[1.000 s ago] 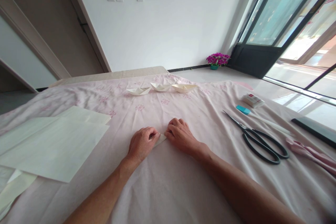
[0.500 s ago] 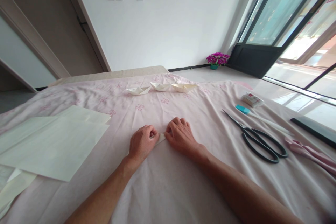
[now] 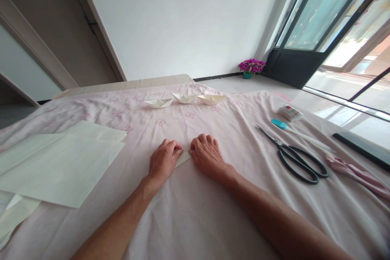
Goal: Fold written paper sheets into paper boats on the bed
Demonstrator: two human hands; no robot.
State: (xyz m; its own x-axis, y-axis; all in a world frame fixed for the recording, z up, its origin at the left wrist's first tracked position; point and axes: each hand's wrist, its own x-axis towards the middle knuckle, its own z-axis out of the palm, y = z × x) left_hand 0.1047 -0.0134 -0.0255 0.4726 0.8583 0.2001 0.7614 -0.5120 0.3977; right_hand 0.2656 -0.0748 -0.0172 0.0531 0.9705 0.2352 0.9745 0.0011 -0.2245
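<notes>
A small folded piece of cream paper (image 3: 183,159) lies low on the pink cloth between my two hands, mostly covered by them. My left hand (image 3: 163,160) pinches its left part between thumb and bent fingers. From the other side my right hand (image 3: 209,154) grips the right end, thumb against the paper and fingers curled down on the cloth. Farther back stand three folded paper boats in a row: the left boat (image 3: 158,104), the middle boat (image 3: 184,98) and the yellower right boat (image 3: 212,100).
Flat cream sheets (image 3: 63,170) overlap at the left. On the right lie black-handled scissors (image 3: 301,164), a white stick-like tool with a blue end (image 3: 278,124), a small white box (image 3: 290,113), pink fabric (image 3: 356,175) and a long black object (image 3: 362,151).
My left thumb and fingers have shifted slightly on the folded paper, so more of it shows between the hands. The whole view has moved a little.
</notes>
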